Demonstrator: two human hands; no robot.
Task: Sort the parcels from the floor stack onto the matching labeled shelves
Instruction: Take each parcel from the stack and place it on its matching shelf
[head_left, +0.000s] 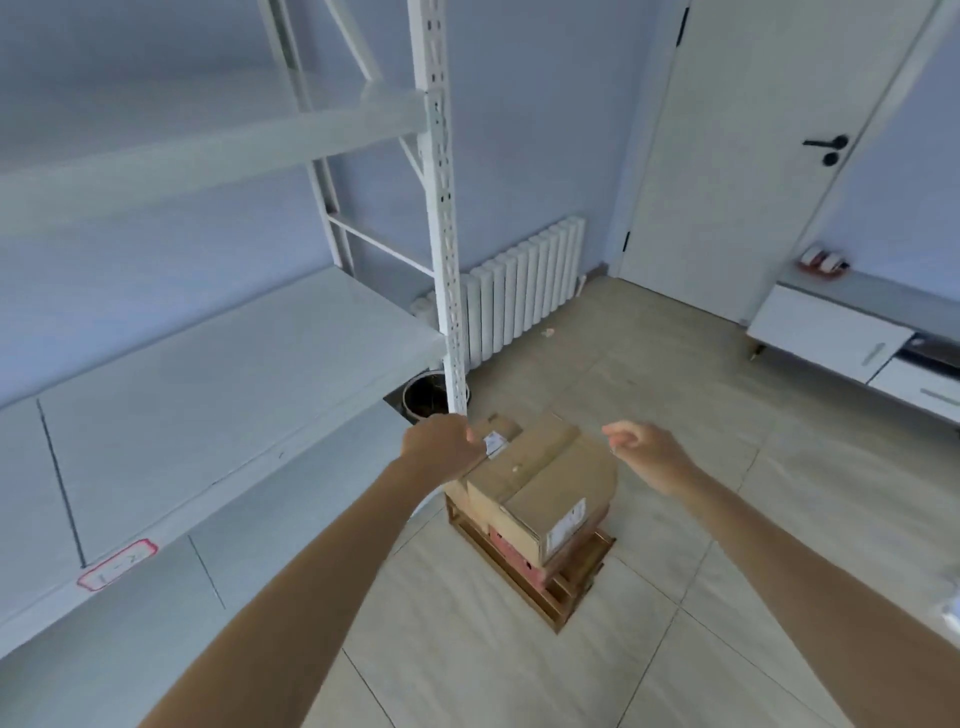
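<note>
A stack of parcels stands on a small wooden pallet (561, 597) on the tiled floor. The top parcel is a brown cardboard box (540, 483) with a white label on its side. A pink parcel (511, 552) lies under it. My left hand (441, 448) hovers at the box's far left corner, fingers loosely curled, holding nothing. Beyond the box's right edge, my right hand (644, 453) hangs in the air with relaxed fingers, apart from the box. A white shelf board (197, 395) to the left carries a red-bordered label (117, 565) on its front edge.
The white metal rack has an upright post (441, 249) just behind the stack and a higher shelf (197, 156). A dark bin (428, 397) sits by the post, a radiator (524, 291) against the wall. A door (753, 156) and a low white cabinet (841, 338) stand to the right.
</note>
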